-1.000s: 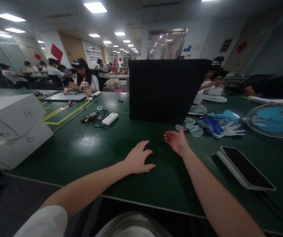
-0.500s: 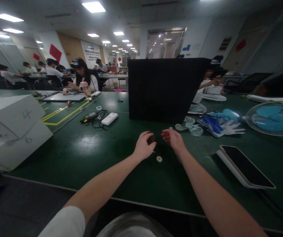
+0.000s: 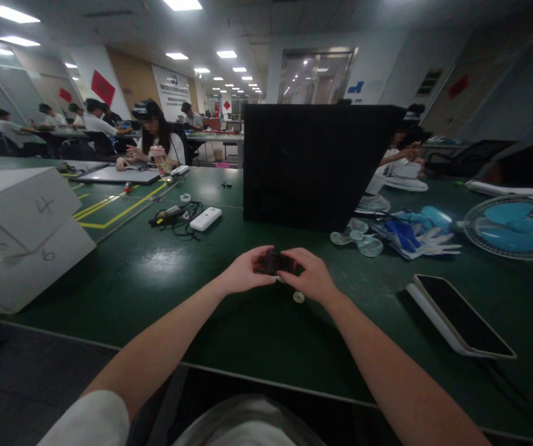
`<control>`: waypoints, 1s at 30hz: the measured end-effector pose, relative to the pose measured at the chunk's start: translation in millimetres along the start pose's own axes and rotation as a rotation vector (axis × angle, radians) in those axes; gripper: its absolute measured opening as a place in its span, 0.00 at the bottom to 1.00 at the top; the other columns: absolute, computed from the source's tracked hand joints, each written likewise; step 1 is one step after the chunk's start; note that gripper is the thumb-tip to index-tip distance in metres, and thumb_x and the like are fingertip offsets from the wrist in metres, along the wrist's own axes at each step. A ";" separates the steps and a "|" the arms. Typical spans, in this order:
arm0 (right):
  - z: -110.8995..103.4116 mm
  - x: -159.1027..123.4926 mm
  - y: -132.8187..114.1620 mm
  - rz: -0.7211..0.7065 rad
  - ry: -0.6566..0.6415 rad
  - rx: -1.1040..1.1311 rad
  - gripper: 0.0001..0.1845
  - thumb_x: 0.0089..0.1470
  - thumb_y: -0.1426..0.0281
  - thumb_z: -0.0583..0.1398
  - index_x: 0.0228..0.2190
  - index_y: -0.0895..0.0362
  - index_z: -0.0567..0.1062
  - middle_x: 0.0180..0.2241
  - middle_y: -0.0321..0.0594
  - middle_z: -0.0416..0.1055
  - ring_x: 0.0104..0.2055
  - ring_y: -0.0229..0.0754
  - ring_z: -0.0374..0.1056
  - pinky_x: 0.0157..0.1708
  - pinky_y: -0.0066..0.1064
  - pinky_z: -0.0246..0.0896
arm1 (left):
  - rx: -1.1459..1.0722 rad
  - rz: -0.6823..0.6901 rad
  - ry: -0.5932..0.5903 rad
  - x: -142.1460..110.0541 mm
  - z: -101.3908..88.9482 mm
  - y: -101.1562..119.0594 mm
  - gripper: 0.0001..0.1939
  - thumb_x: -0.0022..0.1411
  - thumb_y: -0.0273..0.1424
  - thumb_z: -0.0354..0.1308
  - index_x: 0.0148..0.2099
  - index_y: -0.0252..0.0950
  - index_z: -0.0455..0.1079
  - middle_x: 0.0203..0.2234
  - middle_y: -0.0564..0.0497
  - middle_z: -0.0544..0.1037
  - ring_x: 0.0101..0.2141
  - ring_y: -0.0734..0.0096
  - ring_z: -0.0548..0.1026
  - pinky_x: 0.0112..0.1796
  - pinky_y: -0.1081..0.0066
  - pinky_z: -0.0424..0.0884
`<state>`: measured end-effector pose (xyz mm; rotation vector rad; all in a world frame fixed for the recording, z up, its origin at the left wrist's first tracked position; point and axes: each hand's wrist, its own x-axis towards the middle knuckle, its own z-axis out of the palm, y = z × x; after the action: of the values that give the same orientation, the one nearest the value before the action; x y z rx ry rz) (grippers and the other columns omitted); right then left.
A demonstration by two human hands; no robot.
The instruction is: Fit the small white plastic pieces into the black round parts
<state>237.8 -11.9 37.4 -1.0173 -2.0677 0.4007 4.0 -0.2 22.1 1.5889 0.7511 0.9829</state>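
My left hand (image 3: 246, 270) and my right hand (image 3: 310, 274) both grip a small dark object (image 3: 273, 262) just above the green table. Its kind is hard to make out, as my fingers cover much of it and it is dim. A bit of something pale shows at its lower edge, between my thumbs. Below my right hand, a small round pale disc with a central hole (image 3: 299, 297) lies on the table.
A large black box (image 3: 313, 164) stands ahead. At right are clear fan blades (image 3: 357, 237), gloves (image 3: 418, 240), a blue-bladed fan (image 3: 517, 223) and a phone-like device (image 3: 464, 314). White boxes (image 3: 20, 229), cables (image 3: 178, 218) and a white power-bank-like block (image 3: 206, 218) sit left. Co-workers sit beyond.
My right hand has moved left and closed on the dark object that my left hand held. My hands were apart before and now meet at it. The disc stays on the table.
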 end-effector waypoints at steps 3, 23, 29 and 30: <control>0.8 -0.6 -5.2 0.009 -0.043 -0.012 0.22 0.53 0.58 0.68 0.50 0.46 0.78 0.48 0.44 0.75 0.35 0.46 0.69 0.36 0.43 0.69 | 0.439 0.050 0.048 -7.5 -5.4 3.5 0.40 0.53 0.36 0.71 0.67 0.44 0.63 0.52 0.43 0.78 0.43 0.59 0.80 0.49 0.57 0.75; -23.7 -0.5 -4.2 0.247 -0.447 -0.238 0.08 0.42 0.66 0.70 0.22 0.52 0.76 0.23 0.36 0.72 0.22 0.38 0.63 0.21 0.30 0.49 | 0.867 -0.021 0.256 -5.0 -7.8 8.6 0.26 0.60 0.40 0.64 0.60 0.43 0.70 0.41 0.49 0.82 0.36 0.64 0.80 0.38 0.68 0.74; -25.5 9.5 -33.0 0.237 -0.296 -0.253 0.10 0.53 0.64 0.63 0.38 0.54 0.75 0.27 0.35 0.73 0.25 0.38 0.65 0.26 0.30 0.54 | 0.937 0.027 0.160 -9.1 5.4 10.5 0.25 0.59 0.39 0.64 0.59 0.43 0.71 0.40 0.53 0.82 0.37 0.66 0.81 0.40 0.69 0.75; -22.8 9.8 -33.1 0.222 -0.271 -0.257 0.10 0.53 0.64 0.64 0.38 0.54 0.75 0.29 0.36 0.74 0.26 0.38 0.66 0.26 0.31 0.55 | 0.933 0.038 0.140 -10.0 7.1 11.0 0.25 0.59 0.39 0.64 0.58 0.44 0.71 0.40 0.53 0.82 0.36 0.66 0.81 0.40 0.69 0.75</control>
<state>234.0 -26.4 75.9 -1.4208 -2.2964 0.4112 5.4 -14.5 30.0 2.3362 1.4100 0.8071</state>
